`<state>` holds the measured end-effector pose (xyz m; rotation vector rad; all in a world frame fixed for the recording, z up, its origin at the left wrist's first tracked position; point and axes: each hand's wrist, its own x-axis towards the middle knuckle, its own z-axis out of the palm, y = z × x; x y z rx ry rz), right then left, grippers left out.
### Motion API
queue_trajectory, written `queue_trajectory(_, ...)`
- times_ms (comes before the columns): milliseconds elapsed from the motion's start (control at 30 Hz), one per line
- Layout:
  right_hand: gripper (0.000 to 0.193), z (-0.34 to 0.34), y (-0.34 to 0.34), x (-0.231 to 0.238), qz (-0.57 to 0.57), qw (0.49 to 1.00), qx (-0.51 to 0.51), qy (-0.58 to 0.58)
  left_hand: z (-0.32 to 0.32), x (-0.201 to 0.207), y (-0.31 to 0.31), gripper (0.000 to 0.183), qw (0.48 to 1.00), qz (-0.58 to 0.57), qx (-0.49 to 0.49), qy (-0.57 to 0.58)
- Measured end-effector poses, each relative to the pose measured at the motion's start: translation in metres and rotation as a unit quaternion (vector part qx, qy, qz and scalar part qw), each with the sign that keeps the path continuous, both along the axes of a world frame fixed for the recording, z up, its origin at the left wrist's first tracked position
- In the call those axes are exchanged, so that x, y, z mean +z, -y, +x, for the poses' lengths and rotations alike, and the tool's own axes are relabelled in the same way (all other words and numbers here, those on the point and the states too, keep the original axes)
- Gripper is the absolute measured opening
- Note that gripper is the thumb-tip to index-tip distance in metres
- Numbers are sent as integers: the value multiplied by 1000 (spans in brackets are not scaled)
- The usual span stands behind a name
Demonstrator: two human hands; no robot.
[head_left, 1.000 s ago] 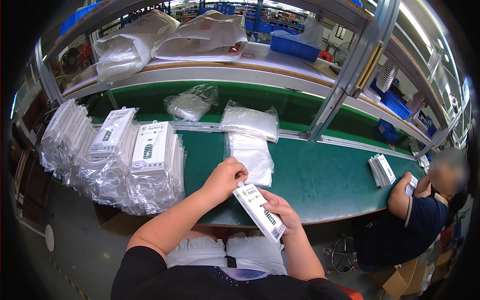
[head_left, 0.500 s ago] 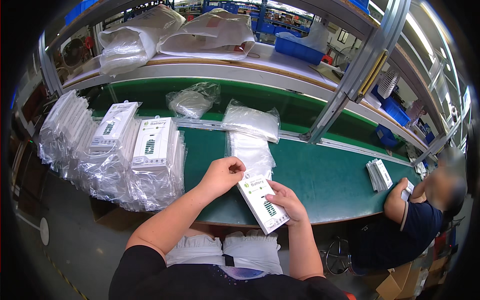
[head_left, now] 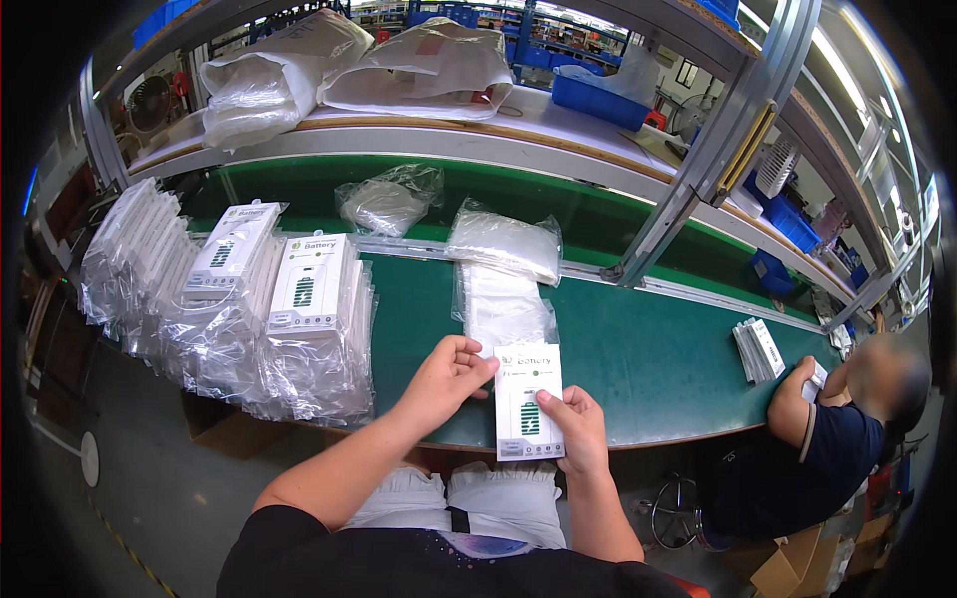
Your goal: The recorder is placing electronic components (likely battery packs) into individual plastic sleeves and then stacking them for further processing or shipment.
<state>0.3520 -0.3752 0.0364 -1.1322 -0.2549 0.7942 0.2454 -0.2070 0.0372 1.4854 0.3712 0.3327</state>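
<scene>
White rectangular cardboard box with green print (head_left: 526,411) was pinched by the right hand (head_left: 580,429), thumb in front, six o'clock from the clear plastic bags (head_left: 506,309)! The left hand (head_left: 454,377), fingers loosely parted, was poised at ten o'clock, contact unclear; light thumb pressure was judged best.

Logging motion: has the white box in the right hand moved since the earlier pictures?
Yes: against the front edge of the green bench, the white box in the right hand has shifted up the picture and straightened from its slant.

This is a factory workshop — green workbench (head_left: 658,369), metal-framed shelf (head_left: 449,138), blue bin (head_left: 598,104), seated co-worker (head_left: 778,458).
</scene>
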Motion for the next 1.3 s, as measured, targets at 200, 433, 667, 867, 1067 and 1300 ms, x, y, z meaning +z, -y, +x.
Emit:
queue_trajectory(200, 26, -13, 6, 2, -26, 998, 60, 13, 0, 9, 39, 31, 941, -325, 40, 84)
queue_trajectory(433, 94, -25, 20, 41, 49, 967, 139, 207, -12, 38, 42, 31, 927, -358, -8, 115)
queue_trajectory(667, 71, -23, 25, 52, -27, 831, 4, 556, -22, 56, 55, 37, 949, -278, -81, 124)
queue_trajectory(867, 67, -29, 26, 55, -4, 802, -26, 597, -29, 65, 40, 33, 920, -367, -83, 112)
queue_trajectory(1067, 54, -41, 12, 57, 85, 887, -131, 435, -28, 50, 54, 30, 961, -190, -174, 102)
queue_trajectory(1300, 17, -35, 24, 68, 109, 812, -318, 477, -27, 47, 53, 27, 947, -218, -234, 37)
